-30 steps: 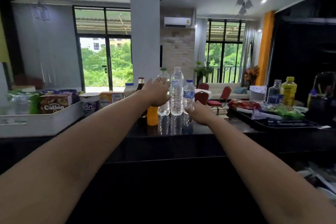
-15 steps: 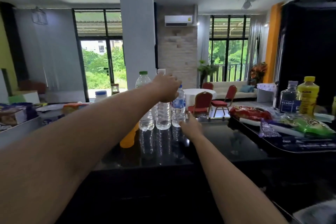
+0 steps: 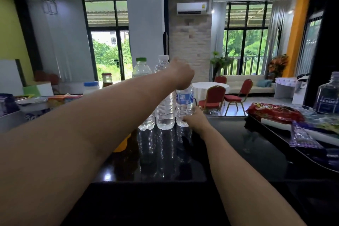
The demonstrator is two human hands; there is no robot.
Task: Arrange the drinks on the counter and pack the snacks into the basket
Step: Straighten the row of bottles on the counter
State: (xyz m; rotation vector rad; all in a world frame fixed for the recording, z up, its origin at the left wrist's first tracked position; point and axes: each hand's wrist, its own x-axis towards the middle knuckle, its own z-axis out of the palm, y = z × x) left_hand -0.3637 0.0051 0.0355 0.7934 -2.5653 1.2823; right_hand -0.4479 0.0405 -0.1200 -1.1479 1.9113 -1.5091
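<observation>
Three clear water bottles stand in a row on the black counter point(image 3: 229, 145): a green-capped bottle point(image 3: 141, 69), a tall white-capped bottle point(image 3: 164, 108) and a small blue-labelled bottle point(image 3: 184, 105). My left hand point(image 3: 181, 76) is closed over the top of the small bottle. My right hand point(image 3: 197, 120) grips its base from the right. An orange drink bottle point(image 3: 122, 143) shows below my left forearm, mostly hidden. A dark bottle with a red cap point(image 3: 106, 80) stands behind it.
A black tray point(image 3: 271, 135) at the right holds a red snack bag point(image 3: 273, 113), a purple packet point(image 3: 300, 136) and other packets. A clear blue-labelled bottle point(image 3: 327, 97) stands behind it. At the left a white basket point(image 3: 11, 119) holds snack boxes and cups.
My left hand moved right from the tall bottles onto the small bottle's top. My right hand stays at the small bottle's base. The view has turned to the right and come closer.
</observation>
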